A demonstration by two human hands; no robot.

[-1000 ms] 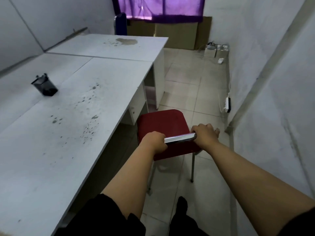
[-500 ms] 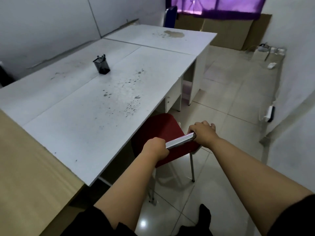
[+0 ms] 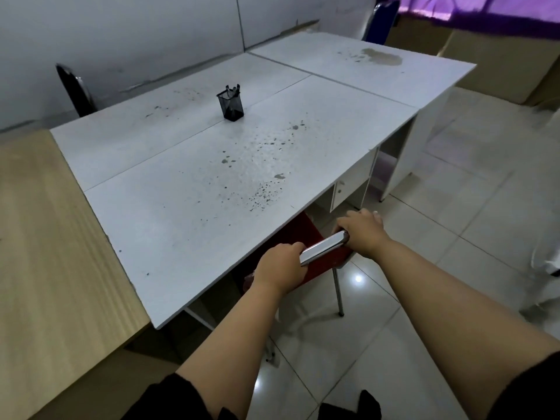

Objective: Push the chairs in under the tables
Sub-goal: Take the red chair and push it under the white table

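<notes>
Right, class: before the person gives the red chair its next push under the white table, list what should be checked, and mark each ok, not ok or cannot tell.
1. Left hand closed on the chrome back rail: ok.
2. Right hand closed on the same rail: ok.
3. Red chair seat lined up with the opening under the white table: ok, partly under already.
4. Space under the table free of obstacles: cannot tell, hidden by the top.
5. Rear chair leg flat on the floor: ok.
6. Pen holder away from the table edge: ok.
</notes>
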